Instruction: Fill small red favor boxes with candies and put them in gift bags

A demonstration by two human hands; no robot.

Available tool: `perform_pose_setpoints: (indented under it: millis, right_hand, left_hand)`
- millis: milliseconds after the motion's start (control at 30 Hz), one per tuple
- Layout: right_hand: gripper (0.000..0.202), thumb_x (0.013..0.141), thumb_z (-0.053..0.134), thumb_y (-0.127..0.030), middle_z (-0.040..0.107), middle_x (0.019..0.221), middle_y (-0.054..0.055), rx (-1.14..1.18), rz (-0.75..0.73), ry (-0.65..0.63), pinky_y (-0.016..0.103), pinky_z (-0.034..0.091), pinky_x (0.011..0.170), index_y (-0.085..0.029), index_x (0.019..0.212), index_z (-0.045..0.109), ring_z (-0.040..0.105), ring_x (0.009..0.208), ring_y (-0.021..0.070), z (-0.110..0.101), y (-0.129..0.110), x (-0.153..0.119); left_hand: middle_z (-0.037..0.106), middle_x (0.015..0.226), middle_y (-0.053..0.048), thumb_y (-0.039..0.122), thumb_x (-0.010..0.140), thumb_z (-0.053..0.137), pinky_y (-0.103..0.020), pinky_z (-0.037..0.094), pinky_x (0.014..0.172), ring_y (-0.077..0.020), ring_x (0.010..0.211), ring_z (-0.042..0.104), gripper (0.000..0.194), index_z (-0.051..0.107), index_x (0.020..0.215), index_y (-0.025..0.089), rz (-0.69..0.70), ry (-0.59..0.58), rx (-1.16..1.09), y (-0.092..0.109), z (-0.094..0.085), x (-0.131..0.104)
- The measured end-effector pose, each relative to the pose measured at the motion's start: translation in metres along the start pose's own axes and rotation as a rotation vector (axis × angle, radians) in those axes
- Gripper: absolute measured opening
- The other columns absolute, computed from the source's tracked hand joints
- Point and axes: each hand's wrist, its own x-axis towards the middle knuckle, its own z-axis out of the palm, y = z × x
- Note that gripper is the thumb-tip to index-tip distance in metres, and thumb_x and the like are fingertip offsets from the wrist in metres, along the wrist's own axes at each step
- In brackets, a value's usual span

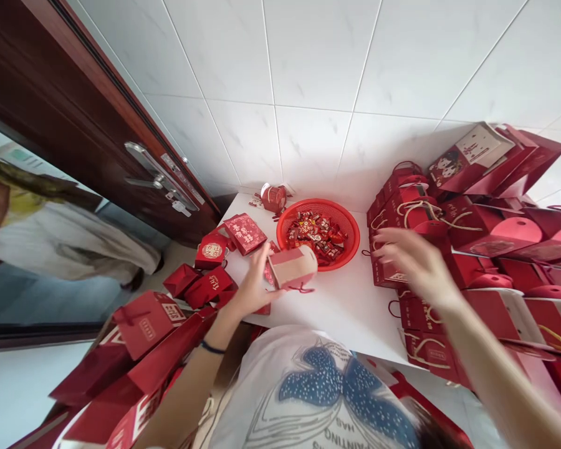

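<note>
My left hand (252,287) is closed around a small open-topped gift box (295,269), red with a beige inner side and a red cord hanging off it. The box is held above the white table (350,305), in front of a red plastic basket (356,236) full of small red-wrapped candies (315,236). Slightly blurred, my right hand (416,262) is raised with fingers stretched out and nothing seen in them. It is beside the stacked red gift boxes (388,206) with cord handles on the right.
Red paper bags (149,327) crowd the lower left, near small red boxes (211,249) and a flat red packet (244,233). A toppled red container (273,197) lies by the tiled wall. Beyond the dark door (75,125), another person (65,243) stands.
</note>
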Motion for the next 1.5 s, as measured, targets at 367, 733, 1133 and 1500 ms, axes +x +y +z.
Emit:
perform_pose_setpoints:
  millis: [367,733,1133,1500]
  right_hand:
    - [0.054,0.074,0.045,-0.013,0.074,0.092,0.004,-0.105,0.363,-0.015,0.030,0.052,0.077,-0.022,0.124,0.063,0.068,0.079,0.0201,0.121,0.064,-0.052]
    - [0.034,0.077,0.043,-0.022,0.070,0.085,0.001,0.093,0.314,-0.009,0.029,0.050,0.071,-0.024,0.099,0.069,0.060,0.068,0.0175,0.134,0.107,-0.054]
    - [0.019,0.074,0.066,-0.023,0.072,0.097,0.006,0.002,0.304,-0.213,0.038,0.051,0.089,-0.022,0.091,0.071,0.068,0.095,0.0246,0.157,0.102,-0.055]
    - [0.075,0.065,0.079,-0.021,0.043,0.153,0.012,-0.017,0.360,-0.389,0.048,0.039,0.111,-0.030,0.136,0.057,0.037,0.145,0.0319,0.139,0.118,-0.070]
  left_hand:
    - [0.038,0.149,-0.014,0.030,0.072,0.081,-0.051,0.039,0.114,-0.0343,0.139,0.041,0.031,0.067,0.097,0.019,0.101,-0.250,-0.107,0.002,0.089,-0.017]
    - [0.061,0.132,-0.013,0.036,0.098,0.047,-0.048,0.044,0.108,-0.0292,0.124,0.057,0.040,0.078,0.080,0.019,-0.017,-0.325,-0.043,-0.007,0.114,-0.007]
    - [0.048,0.148,-0.011,0.018,0.072,0.075,-0.047,0.047,0.107,-0.0340,0.130,0.052,0.039,0.071,0.110,0.024,-0.037,-0.413,-0.007,-0.021,0.119,-0.019]
    - [0.068,0.126,-0.011,0.010,0.085,0.044,-0.042,0.051,0.101,-0.0247,0.117,0.064,0.042,0.059,0.123,0.021,-0.317,-0.127,-0.173,-0.039,0.122,-0.016]
